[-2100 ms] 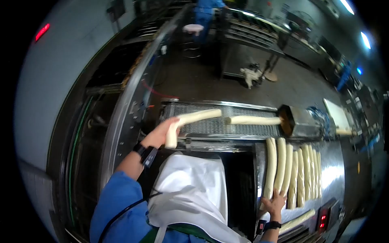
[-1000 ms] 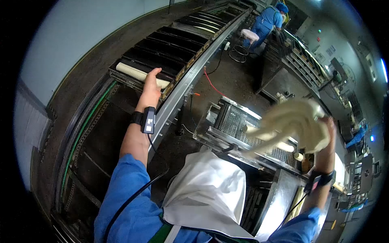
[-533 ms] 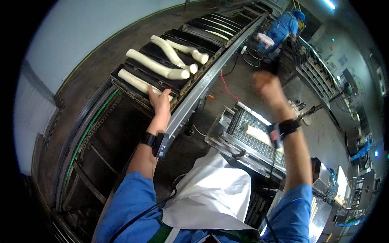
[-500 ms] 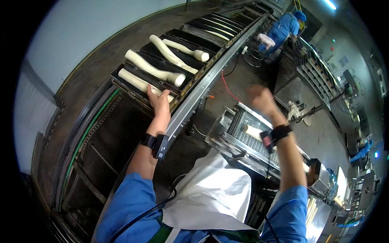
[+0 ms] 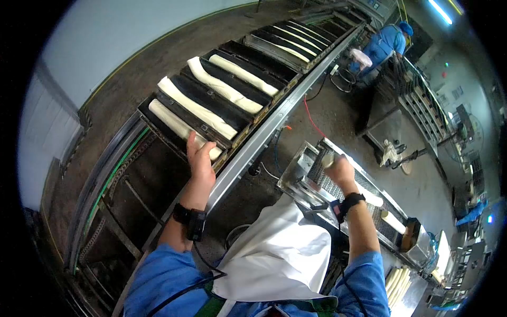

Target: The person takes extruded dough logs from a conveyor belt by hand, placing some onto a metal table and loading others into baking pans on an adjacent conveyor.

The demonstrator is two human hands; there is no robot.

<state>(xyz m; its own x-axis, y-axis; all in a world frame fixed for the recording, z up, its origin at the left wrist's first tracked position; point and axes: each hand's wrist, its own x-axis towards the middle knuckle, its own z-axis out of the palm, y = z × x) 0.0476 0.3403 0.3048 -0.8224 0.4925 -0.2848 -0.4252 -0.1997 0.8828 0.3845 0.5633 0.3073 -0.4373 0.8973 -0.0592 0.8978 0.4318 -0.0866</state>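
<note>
Your left hand, fingers parted, rests on a pale roll in the dark tin, left of frame; press evenly. Your right hand curls round a second roll over the mesh belt, right of centre; grip softly, avoiding dents.

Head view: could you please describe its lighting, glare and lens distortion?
Head view: a ceiling lamp glares at upper right, and the white apron reflects strongly; same view, pale rolls contrast with dark trays; same view, the base of the wall bows, and the corners are black.
</note>
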